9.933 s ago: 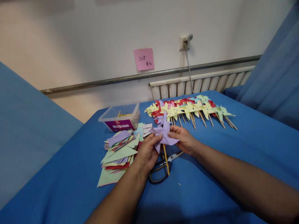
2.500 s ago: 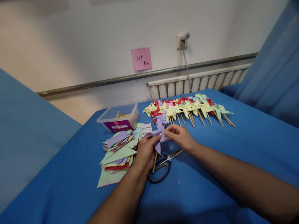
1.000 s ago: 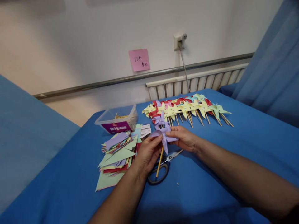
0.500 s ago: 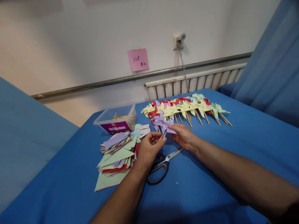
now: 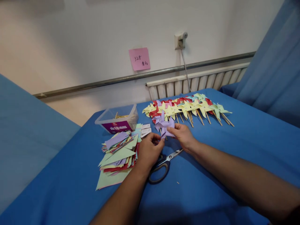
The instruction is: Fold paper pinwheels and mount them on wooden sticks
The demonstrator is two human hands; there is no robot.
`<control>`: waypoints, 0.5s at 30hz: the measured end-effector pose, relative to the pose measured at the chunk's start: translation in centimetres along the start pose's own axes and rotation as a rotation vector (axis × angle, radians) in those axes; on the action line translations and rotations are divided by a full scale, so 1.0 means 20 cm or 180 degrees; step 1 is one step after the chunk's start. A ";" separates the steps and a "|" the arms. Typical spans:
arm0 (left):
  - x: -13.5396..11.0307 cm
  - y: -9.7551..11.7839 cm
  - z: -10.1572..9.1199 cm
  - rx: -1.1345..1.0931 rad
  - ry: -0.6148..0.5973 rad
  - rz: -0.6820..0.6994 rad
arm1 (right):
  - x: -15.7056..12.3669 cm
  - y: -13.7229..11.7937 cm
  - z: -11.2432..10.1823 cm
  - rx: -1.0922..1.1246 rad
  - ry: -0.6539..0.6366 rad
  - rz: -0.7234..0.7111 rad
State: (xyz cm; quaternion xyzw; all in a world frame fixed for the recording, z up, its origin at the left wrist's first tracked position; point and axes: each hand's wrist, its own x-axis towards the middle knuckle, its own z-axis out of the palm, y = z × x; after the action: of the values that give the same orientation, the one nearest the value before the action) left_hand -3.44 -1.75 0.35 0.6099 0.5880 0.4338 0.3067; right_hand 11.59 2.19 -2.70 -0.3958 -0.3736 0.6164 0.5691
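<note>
A purple paper pinwheel [image 5: 167,127] is held up between my two hands, in front of other pinwheels. My right hand [image 5: 184,136] pinches it near its middle from the right, thumb and fingers closed on the paper. At the lower left of the pinwheel, my left hand [image 5: 151,150] has its fingers curled in a pinch against the bottom blade; the stick is mostly hidden there. Dark-handled scissors [image 5: 170,157] lie partly open on the cloth below, one handle loop partly covered by my left hand.
Rows of pinwheels on sticks [image 5: 187,106] lie at the back of the blue-covered table [image 5: 211,175]. Left of my hands are stacked coloured papers [image 5: 119,154] and small white cards [image 5: 145,132]. A clear plastic box [image 5: 134,118] holds thin sticks. Behind stands a radiator [image 5: 203,82].
The purple pinwheel has turned a little in my hands. My right hand has shifted slightly right, and my left fingertips have moved to the lower blade. The view has shifted slightly.
</note>
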 end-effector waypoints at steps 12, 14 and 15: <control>0.00 -0.02 0.01 0.0351 0.0247 0.0148 | -0.02 0.00 0.03 0.0111 -0.0245 -0.0143; 0.00 -0.02 0.01 0.0089 0.0244 0.0069 | -0.01 0.01 0.02 0.0109 -0.0296 -0.0116; 0.01 -0.02 0.01 -0.0122 0.0208 0.0012 | -0.01 0.01 0.02 0.0102 -0.0330 -0.0100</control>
State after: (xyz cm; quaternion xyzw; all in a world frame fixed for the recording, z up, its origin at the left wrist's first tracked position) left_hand -3.42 -1.50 -0.12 0.5905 0.5882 0.4653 0.2981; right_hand 11.19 1.99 -2.79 -0.3482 -0.3988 0.6330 0.5649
